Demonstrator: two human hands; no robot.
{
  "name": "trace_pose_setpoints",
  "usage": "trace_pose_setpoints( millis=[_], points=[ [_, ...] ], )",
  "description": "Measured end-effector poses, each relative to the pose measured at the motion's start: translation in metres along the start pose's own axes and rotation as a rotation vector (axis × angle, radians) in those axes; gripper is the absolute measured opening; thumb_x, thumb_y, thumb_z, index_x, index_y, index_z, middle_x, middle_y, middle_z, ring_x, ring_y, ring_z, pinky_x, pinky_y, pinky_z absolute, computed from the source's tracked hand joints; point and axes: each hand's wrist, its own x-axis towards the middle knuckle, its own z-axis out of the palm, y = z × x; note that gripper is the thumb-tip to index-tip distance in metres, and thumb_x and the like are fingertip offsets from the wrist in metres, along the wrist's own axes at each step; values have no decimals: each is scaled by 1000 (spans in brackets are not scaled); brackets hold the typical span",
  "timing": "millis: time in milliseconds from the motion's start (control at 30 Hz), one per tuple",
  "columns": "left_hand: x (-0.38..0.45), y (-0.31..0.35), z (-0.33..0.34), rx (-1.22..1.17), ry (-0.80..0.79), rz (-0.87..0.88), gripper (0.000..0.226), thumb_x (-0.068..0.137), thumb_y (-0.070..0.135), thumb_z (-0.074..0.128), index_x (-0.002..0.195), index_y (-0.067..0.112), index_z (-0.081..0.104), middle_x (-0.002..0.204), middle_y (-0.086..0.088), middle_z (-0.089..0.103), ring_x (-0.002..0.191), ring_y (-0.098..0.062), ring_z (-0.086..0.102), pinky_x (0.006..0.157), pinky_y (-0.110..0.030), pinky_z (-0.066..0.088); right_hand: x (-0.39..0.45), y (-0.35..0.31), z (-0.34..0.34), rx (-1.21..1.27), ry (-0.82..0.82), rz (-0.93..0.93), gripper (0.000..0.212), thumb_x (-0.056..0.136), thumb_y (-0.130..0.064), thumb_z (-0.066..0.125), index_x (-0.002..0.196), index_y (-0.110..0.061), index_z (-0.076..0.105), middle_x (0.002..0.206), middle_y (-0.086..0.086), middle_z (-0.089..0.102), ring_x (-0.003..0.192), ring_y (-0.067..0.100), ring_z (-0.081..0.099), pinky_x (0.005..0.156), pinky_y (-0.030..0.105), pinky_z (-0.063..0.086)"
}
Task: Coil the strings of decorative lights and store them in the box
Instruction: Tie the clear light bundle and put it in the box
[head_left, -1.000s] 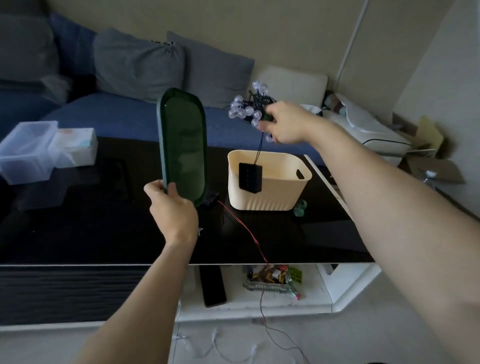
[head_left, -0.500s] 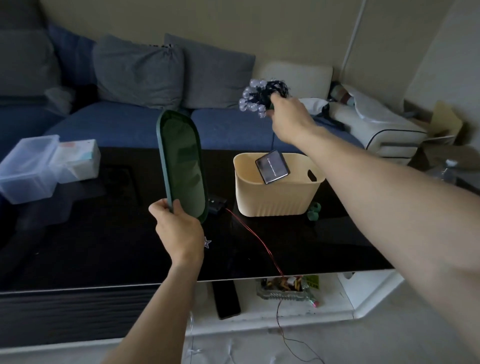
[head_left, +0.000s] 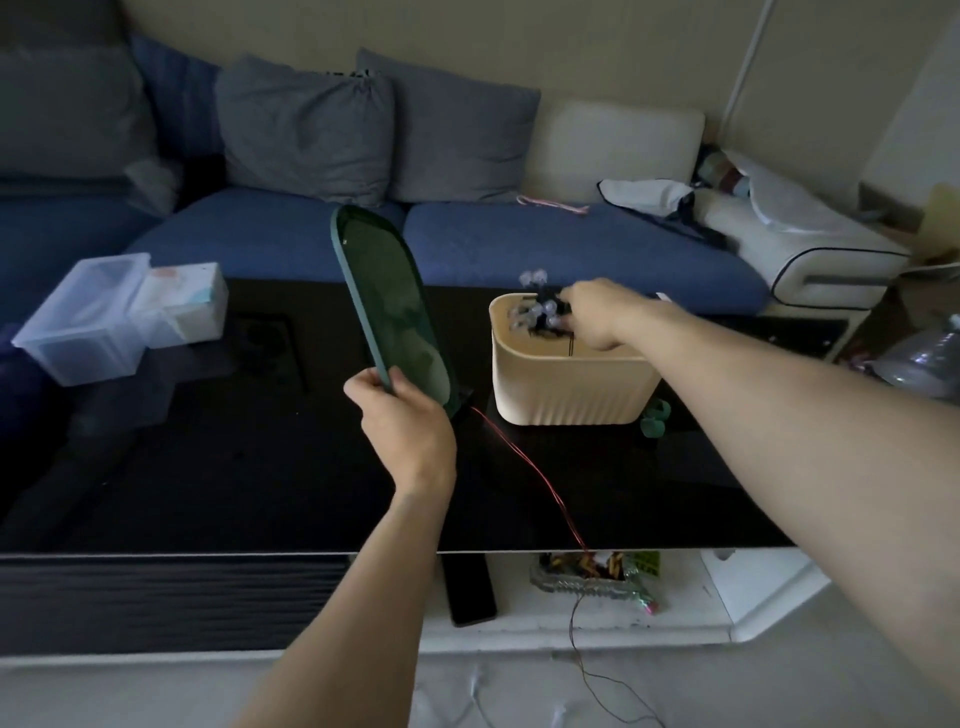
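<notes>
Lights first: the coiled bundle of clear bulbs on black wire (head_left: 540, 310) sits at the mouth of the cream ribbed plastic box (head_left: 569, 382), partly below the rim, with a couple of bulbs poking above the far edge. My right hand (head_left: 592, 313) has its fingers curled round the bundle from the right side, and I judge the step to be lowering it in so the coil stays a coil. To do that well I would sink the hand further before letting go, then ease the fingers apart low in the box so no loop springs over the rim (a thin black lead runs down inside the near wall, and whatever hangs on it is hidden, so I cannot tell whether it has reached the bottom). My left hand (head_left: 402, 415) grips the lower end of the dark green oval lid (head_left: 392, 304), which it holds tilted on end just to the left of the box and apart from it. I would keep it there until the right hand is out. A thin red wire (head_left: 524, 460) runs from near the lid's foot across the black glossy table (head_left: 208, 467) and over the front edge, a second string, I would guess, waiting its turn.
</notes>
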Motion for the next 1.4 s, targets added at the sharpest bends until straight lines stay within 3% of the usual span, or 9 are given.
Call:
trace_pose_setpoints(
  millis=[133, 267, 400, 500, 667, 833, 1033, 1267, 1400],
  points=[
    [4, -1, -1, 24, 10, 46, 13, 105, 23, 41, 112, 12, 41, 84, 7, 57, 67, -7, 60, 53, -18, 46, 10, 8, 39, 66, -128, 76, 23, 97, -25, 59, 115, -14, 68, 106, 12, 72, 93, 33, 66, 88, 39, 55],
    [4, -3, 6, 43, 7, 82, 14, 105, 24, 42, 111, 12, 42, 84, 7, 57, 66, -6, 60, 50, -14, 46, 6, 9, 34, 263, -97, 65, 35, 101, -32, 56, 130, -17, 65, 123, 11, 69, 113, 33, 62, 98, 37, 49],
    [7, 2, 15, 4, 7, 157, 9, 103, 21, 48, 109, 14, 47, 87, 12, 58, 71, -2, 61, 58, -17, 52, -10, 15, 20, 540, 4, 40, 30, 103, -25, 52, 129, -14, 62, 117, 11, 70, 108, 28, 64, 89, 29, 45],
    [12, -1, 22, 8, -20, 315, 9, 99, 19, 57, 107, 19, 59, 93, 12, 63, 86, -9, 63, 79, -24, 52, -29, 14, 1, 976, 44, 31, 19, 101, -34, 57, 111, -18, 62, 110, 15, 73, 87, 22, 70, 80, 36, 56],
    [8, -2, 33, 201, 12, 715, 16, 88, 6, 64, 100, 14, 69, 104, 8, 65, 106, -17, 55, 96, -29, 29, -66, 11, -41, 1747, -116, 44, 67, 72, -66, 63, 117, -16, 63, 109, 12, 75, 98, 31, 74, 69, 41, 61],
    [1, 8, 40, 194, -31, 880, 25, 79, -4, 64, 95, 14, 72, 123, 0, 63, 122, -21, 48, 99, -42, 28, -69, 33, -26, 1885, 126, 383, 13, 91, -10, 67, 103, -6, 62, 94, 13, 69, 79, 23, 70, 53, 29, 58],
    [-30, 2, 41, 353, -339, 647, 65, 84, 5, 59, 144, 21, 42, 159, -9, 25, 148, -25, 17, 116, -45, 12, -107, 71, 11, 2196, 442, 581, 23, 94, 3, 57, 117, -2, 60, 108, 16, 69, 92, 28, 70, 56, 32, 59],
    [-45, -12, 38, 644, -630, 476, 40, 91, 14, 53, 131, 13, 57, 133, -10, 54, 128, -29, 43, 107, -46, 31, -171, 107, 80, 2349, 783, 924, 46, 98, 8, 43, 139, -11, 50, 130, 15, 56, 116, 36, 57, 88, 46, 57],
    [-50, -31, 33, 943, -878, 445, 35, 94, 26, 52, 126, 16, 60, 123, -8, 59, 121, -30, 47, 100, -44, 37, -196, 112, 125, 2326, 762, 1166, 42, 98, 6, 51, 137, -9, 51, 134, 17, 55, 104, 35, 59, 81, 44, 60]
  ],
)
